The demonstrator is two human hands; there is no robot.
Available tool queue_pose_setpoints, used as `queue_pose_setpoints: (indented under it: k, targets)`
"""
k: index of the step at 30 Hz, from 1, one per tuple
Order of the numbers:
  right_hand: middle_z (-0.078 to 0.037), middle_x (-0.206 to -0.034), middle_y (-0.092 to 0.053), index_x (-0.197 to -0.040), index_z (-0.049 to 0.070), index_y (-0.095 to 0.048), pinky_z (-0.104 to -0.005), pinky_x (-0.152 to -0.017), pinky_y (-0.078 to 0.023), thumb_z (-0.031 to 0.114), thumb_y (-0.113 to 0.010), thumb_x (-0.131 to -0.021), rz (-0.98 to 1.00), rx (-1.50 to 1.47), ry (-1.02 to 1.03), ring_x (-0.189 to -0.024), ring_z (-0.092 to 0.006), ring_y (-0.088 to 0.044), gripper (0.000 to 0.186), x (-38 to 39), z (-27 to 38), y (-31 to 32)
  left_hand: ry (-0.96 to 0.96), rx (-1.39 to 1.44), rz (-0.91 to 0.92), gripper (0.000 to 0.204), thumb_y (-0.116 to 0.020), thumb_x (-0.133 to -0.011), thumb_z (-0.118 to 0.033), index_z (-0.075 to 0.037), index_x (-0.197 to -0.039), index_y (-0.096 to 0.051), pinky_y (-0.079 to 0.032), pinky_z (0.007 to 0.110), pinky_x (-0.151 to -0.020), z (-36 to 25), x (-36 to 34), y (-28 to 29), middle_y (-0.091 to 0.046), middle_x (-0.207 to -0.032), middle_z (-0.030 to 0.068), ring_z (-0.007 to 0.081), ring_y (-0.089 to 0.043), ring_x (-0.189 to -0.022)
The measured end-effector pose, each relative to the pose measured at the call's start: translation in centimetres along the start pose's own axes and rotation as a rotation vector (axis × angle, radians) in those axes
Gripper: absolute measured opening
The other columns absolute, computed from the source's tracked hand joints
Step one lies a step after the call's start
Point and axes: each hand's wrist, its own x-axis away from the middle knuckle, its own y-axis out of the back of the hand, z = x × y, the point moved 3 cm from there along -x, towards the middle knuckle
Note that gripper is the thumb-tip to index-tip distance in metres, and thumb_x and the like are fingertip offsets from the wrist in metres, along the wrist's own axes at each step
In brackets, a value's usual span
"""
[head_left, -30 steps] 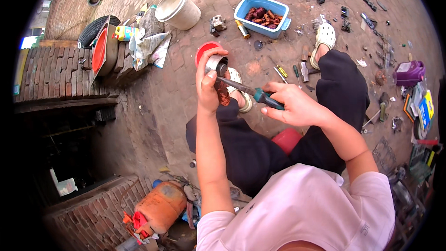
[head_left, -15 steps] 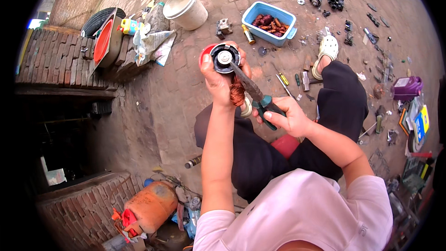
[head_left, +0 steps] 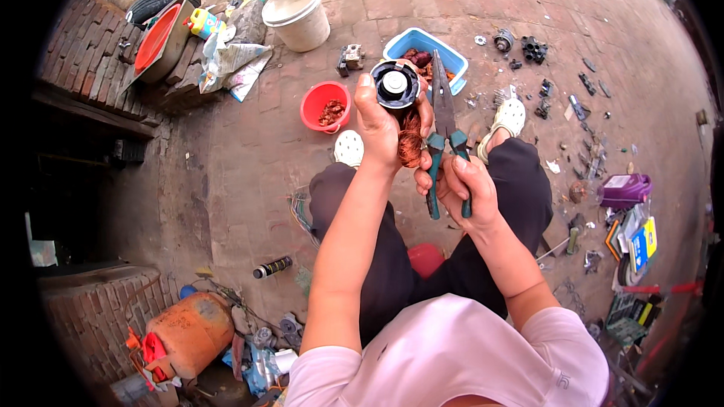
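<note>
Pale pink short-sleeved shirt (head_left: 452,354), bare forearms, black trousers (head_left: 392,256), white perforated clogs (head_left: 510,116) on both feet, no gloves.

Black motor part (head_left: 395,84) with copper-brown winding (head_left: 410,139); teal-handled pliers (head_left: 445,143); red bowl (head_left: 325,105); blue tub (head_left: 426,56); white bucket (head_left: 300,16); purple jug (head_left: 624,190).

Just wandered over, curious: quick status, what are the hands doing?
Left hand grips round black motor part with copper winding. Right hand holds green-handled pliers, tips up beside it. Nothing in the way.
</note>
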Motion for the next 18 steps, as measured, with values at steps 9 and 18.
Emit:
queue_pose_setpoints:
  k: [9, 18]
  targets:
    - [-0.018, -0.104, -0.062, -0.061, 0.003, -0.052, -0.0344, -0.079, -0.048, 0.031, -0.051, -0.097, -0.069, 0.028, 0.018, -0.084, -0.0199, -0.060, 0.046, 0.8, 1.2, 0.2, -0.050, -0.242, -0.014, 0.067, -0.035, -0.092, -0.066, -0.002, -0.102, -0.052, -0.039, 0.028, -0.040, 0.0, 0.1, -0.3, -0.056, -0.074, 0.0060, 0.0161, -0.050, -0.046]
    - [-0.015, -0.097, -0.069, -0.089, -0.003, -0.068, -0.0343, -0.069, -0.052, 0.010, -0.071, -0.079, 0.148, 1.180, 0.337, -0.078, -0.0269, -0.067, 0.016, 0.7, 3.3, 2.1, -0.202, -0.325, -0.105, 0.065, -0.046, -0.091, -0.066, -0.002, -0.103, -0.053, -0.041, 0.024, -0.044, -2.9, 1.4, 1.0, -0.053, -0.075, 0.0045, 0.0126, -0.053, -0.050]
